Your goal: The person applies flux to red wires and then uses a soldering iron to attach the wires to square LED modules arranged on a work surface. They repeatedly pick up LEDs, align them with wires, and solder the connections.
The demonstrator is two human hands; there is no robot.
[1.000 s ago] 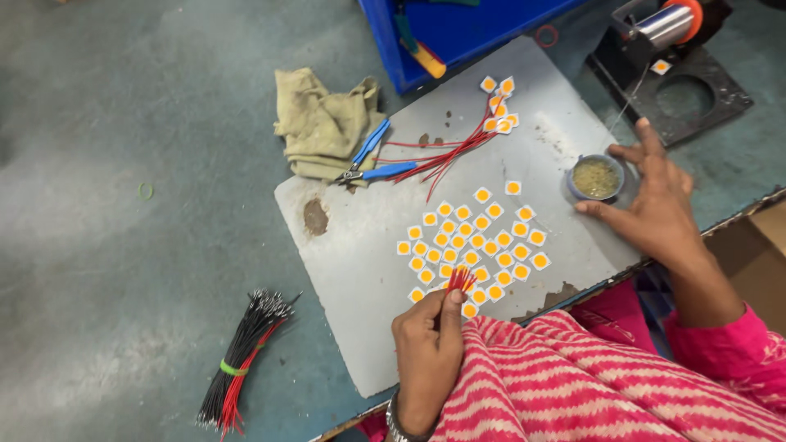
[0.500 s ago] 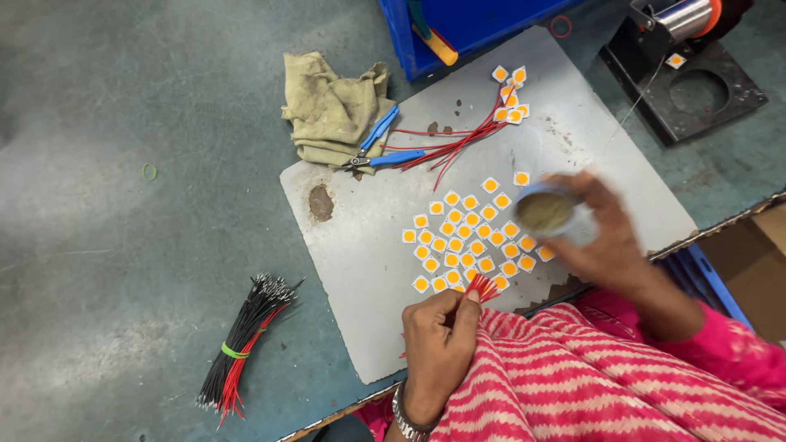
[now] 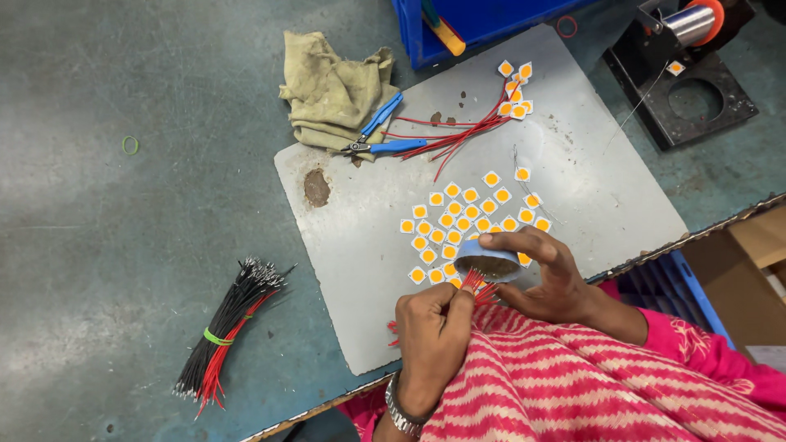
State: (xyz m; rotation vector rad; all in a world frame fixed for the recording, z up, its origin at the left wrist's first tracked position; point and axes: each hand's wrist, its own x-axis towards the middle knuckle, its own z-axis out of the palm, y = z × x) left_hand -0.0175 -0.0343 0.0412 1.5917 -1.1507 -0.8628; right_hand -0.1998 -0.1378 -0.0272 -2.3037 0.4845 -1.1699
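Note:
My left hand [image 3: 431, 331] pinches a small bunch of red wires [image 3: 476, 283], their tips pointing up into a small round blue-rimmed tin [image 3: 487, 263]. My right hand [image 3: 550, 277] holds that tin tilted over the near edge of a grey board [image 3: 573, 164]. Several small square orange-and-white chips [image 3: 467, 219] lie in a loose cluster on the board just beyond the tin. A few more chips [image 3: 514, 86] with red wires [image 3: 458, 139] attached lie at the board's far side.
Blue-handled cutters [image 3: 381, 139] rest by a crumpled beige cloth [image 3: 332, 90]. A banded bundle of black and red wires [image 3: 225, 331] lies at left. A blue bin [image 3: 483, 20] stands at the back, a black stand with a solder spool [image 3: 696, 57] at far right.
My right hand picked the tin up from the board's right side and brought it to the near edge. My left hand's red wires now meet the tin.

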